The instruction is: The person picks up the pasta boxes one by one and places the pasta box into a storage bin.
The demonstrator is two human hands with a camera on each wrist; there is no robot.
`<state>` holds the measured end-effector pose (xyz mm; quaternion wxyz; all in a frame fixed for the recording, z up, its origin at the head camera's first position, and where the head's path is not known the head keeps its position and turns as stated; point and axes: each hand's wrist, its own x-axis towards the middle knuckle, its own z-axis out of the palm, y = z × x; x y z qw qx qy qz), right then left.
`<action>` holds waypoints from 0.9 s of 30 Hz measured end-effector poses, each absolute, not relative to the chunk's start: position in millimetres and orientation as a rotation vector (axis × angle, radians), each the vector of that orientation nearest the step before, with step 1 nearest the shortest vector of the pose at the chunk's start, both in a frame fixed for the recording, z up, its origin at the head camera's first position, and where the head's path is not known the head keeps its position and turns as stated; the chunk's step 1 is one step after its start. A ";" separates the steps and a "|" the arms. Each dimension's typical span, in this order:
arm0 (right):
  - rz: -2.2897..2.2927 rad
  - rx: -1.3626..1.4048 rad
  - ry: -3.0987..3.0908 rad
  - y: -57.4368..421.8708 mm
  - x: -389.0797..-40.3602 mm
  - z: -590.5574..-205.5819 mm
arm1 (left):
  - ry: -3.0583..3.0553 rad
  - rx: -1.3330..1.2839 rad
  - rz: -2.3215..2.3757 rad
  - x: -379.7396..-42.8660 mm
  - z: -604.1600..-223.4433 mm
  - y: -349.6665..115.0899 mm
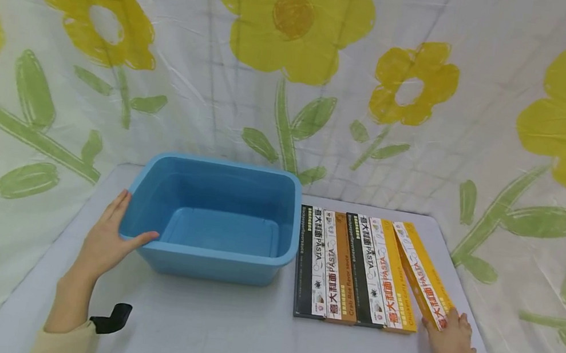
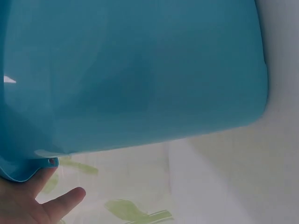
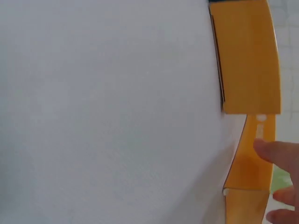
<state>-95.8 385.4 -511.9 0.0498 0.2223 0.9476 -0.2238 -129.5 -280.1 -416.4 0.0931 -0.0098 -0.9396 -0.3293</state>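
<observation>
At the left of the head view, my left hand (image 1: 105,241) lies against the near left corner of a blue plastic basin (image 1: 223,255). Its thumb crosses the front rim and its straight fingers spread along the left side. In the left wrist view, fingers (image 2: 65,204) show beside the basin's rim. My right hand (image 1: 453,344) pinches the near end of a yellow pasta box (image 1: 424,280), thumb on its left side. That box lies askew at the right end of a row; in the right wrist view, the thumb (image 3: 275,154) presses its orange side.
Left of the held box lie a yellow pasta box (image 1: 396,286), a black one (image 1: 364,265), a brown one (image 1: 340,274) and another black one (image 1: 309,265), side by side. The white table (image 1: 205,329) meets a flower-printed curtain (image 1: 181,108) behind.
</observation>
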 end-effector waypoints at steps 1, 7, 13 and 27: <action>-0.699 0.694 2.871 390.4 -99.1 -511.7 | -2.787 -0.025 -0.996 -129.7 -416.1 -280.5; -0.910 0.714 2.725 414.3 -114.8 -514.4 | -2.743 -0.038 -1.083 -133.3 -415.8 -283.4; -0.992 0.843 2.682 416.0 -115.5 -519.6 | -2.744 -0.033 -1.138 -136.7 -412.9 -285.6; -1.134 1.070 2.730 402.6 -109.1 -514.7 | -2.795 -0.039 -1.128 -136.7 -411.7 -286.9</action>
